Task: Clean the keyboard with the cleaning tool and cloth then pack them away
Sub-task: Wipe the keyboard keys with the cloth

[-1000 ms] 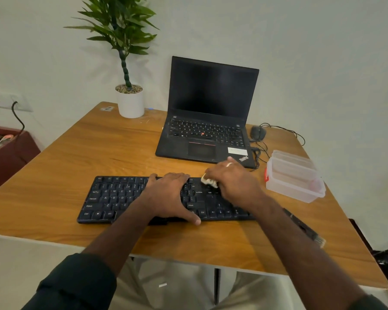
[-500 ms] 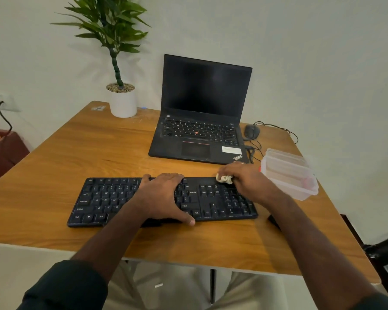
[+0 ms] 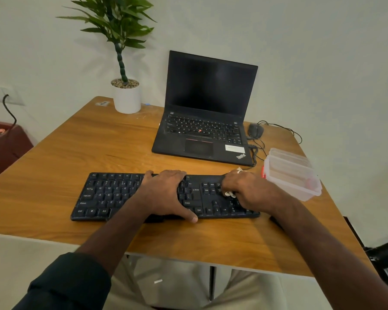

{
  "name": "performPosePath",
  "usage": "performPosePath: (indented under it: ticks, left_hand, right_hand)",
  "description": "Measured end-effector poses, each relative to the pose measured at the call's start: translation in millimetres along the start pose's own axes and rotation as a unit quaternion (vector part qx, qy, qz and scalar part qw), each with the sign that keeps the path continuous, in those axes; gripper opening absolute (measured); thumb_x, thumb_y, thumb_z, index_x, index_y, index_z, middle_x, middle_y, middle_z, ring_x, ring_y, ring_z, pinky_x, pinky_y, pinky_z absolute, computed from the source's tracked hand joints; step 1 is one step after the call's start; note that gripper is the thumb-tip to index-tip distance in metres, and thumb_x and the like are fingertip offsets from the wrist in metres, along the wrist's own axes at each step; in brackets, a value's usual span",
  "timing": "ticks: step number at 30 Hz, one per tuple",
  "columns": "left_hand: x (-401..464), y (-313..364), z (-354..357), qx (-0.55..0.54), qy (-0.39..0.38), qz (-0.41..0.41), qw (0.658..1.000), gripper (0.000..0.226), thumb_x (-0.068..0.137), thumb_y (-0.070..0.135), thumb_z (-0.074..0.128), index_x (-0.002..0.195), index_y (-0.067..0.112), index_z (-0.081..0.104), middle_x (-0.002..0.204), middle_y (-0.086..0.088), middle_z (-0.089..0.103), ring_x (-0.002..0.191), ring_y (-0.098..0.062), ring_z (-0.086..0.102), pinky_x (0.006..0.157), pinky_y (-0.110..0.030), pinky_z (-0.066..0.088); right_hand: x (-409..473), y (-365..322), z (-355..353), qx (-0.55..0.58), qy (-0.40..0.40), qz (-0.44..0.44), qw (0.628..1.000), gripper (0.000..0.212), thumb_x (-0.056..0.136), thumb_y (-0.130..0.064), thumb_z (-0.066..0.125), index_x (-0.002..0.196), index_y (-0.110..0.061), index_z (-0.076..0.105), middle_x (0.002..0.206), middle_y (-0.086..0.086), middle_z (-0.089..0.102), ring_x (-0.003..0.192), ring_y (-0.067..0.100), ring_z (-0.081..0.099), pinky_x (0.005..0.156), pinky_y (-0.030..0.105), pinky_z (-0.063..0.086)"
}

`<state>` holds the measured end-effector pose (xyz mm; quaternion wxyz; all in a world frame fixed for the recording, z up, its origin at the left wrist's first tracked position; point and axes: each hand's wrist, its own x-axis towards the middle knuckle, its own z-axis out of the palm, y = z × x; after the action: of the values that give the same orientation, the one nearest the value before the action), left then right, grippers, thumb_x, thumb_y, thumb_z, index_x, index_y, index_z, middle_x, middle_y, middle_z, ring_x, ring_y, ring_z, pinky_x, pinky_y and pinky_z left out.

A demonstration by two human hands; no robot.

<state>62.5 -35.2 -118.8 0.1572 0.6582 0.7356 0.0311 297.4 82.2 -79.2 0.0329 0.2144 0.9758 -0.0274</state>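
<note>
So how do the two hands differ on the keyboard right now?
The left hand lies flat across the middle of the keyboard, fingers spread, holding it steady and gripping nothing. The right hand is curled round a small white cloth, pressing it on the keys at the right end. Both hands rest on the keyboard, palms down.

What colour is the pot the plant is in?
White. The pot shows clearly in the head view, at the table's far left corner.
</note>
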Motion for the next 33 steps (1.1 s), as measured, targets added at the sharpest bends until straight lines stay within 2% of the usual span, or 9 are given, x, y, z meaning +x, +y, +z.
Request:
performPosePath:
  ticks: [5,8,13,18,22,25,28,31,33]
  left_hand:
    - [-0.5,0.1,1.0,0.003,0.003,0.004,1.000,0.140,0.045,0.098,0.061,0.158,0.027,0.017,0.164,0.008,0.026,0.149,-0.014,0.024,0.121,-0.060,0.009]
    - [-1.2,0.1,1.2,0.004,0.004,0.002,1.000,0.140,0.046,0.098,0.061,0.158,0.028,0.016,0.164,0.008,0.025,0.149,-0.014,0.024,0.121,-0.060,0.008]
    - [-1.2,0.1,1.8,0.004,0.007,0.007,1.000,0.139,0.047,0.097,0.061,0.158,0.028,0.016,0.164,0.008,0.025,0.149,-0.014,0.023,0.121,-0.060,0.008]
    - [0.1,-1.1,2.3,0.008,0.005,0.006,1.000,0.139,0.046,0.098,0.061,0.158,0.027,0.017,0.162,0.008,0.027,0.148,-0.013,0.025,0.120,-0.060,0.011]
    - [2.6,-1.0,5.3,0.006,0.022,0.008,1.000,0.138,0.044,0.098,0.061,0.156,0.028,0.022,0.159,0.010,0.033,0.145,-0.012,0.029,0.119,-0.059,0.012]
    - [1.9,-1.8,4.8,0.002,0.019,0.010,1.000,0.137,0.043,0.099,0.060,0.155,0.029,0.023,0.159,0.010,0.034,0.144,-0.012,0.030,0.119,-0.059,0.012]
    - [2.0,-3.2,2.9,-0.002,0.012,0.010,1.000,0.139,0.043,0.099,0.060,0.156,0.029,0.021,0.160,0.009,0.031,0.146,-0.013,0.029,0.119,-0.060,0.012]
    - [2.4,-2.2,1.5,0.004,0.012,0.014,1.000,0.140,0.042,0.099,0.061,0.156,0.028,0.022,0.160,0.010,0.032,0.145,-0.013,0.030,0.119,-0.059,0.014]
    - [1.0,-3.5,0.3,0.004,0.008,0.015,1.000,0.140,0.043,0.098,0.062,0.156,0.027,0.021,0.160,0.009,0.032,0.145,-0.013,0.030,0.119,-0.059,0.015]
  right_hand:
    - [-14.0,-11.7,-5.2,0.054,-0.006,0.012,0.998,0.036,0.083,0.004,0.054,0.106,-0.016,0.073,0.112,0.002,0.070,0.110,0.019,0.060,0.096,0.042,0.051]
    - [-22.2,-28.2,0.0,0.097,0.007,0.054,0.994,0.034,0.092,-0.001,0.054,0.116,-0.018,0.070,0.117,-0.001,0.070,0.113,0.012,0.058,0.101,0.030,0.046]
    - [-24.0,-54.9,18.7,0.128,0.209,0.231,0.942,0.037,0.096,-0.009,0.062,0.132,-0.017,0.065,0.122,0.005,0.072,0.112,0.020,0.065,0.098,0.031,0.049]
    - [-13.3,-79.5,15.9,0.073,0.125,0.242,0.960,0.039,0.103,-0.016,0.048,0.140,-0.024,0.056,0.133,0.004,0.064,0.122,0.020,0.055,0.106,0.035,0.046]
    - [7.6,-87.6,19.9,0.149,0.142,0.233,0.950,0.034,0.100,-0.013,0.054,0.132,-0.021,0.064,0.125,0.002,0.069,0.113,0.017,0.061,0.097,0.027,0.047]
    - [10.1,-74.6,19.0,0.278,0.216,0.261,0.899,0.027,0.098,-0.012,0.059,0.119,-0.023,0.071,0.111,-0.005,0.073,0.101,0.009,0.065,0.084,0.014,0.049]
    - [-1.5,-62.1,16.5,0.252,0.241,0.284,0.893,0.029,0.099,-0.014,0.060,0.126,-0.023,0.067,0.110,-0.010,0.068,0.096,0.003,0.056,0.077,0.007,0.041]
    - [-4.6,-65.8,30.2,0.253,0.187,0.247,0.917,0.030,0.101,-0.015,0.057,0.128,-0.026,0.066,0.114,-0.011,0.065,0.103,0.006,0.058,0.078,0.010,0.042]
    - [-6.7,-57.6,29.2,0.335,0.227,0.283,0.870,0.027,0.103,-0.020,0.055,0.127,-0.028,0.063,0.115,-0.006,0.066,0.093,0.012,0.067,0.067,0.013,0.049]
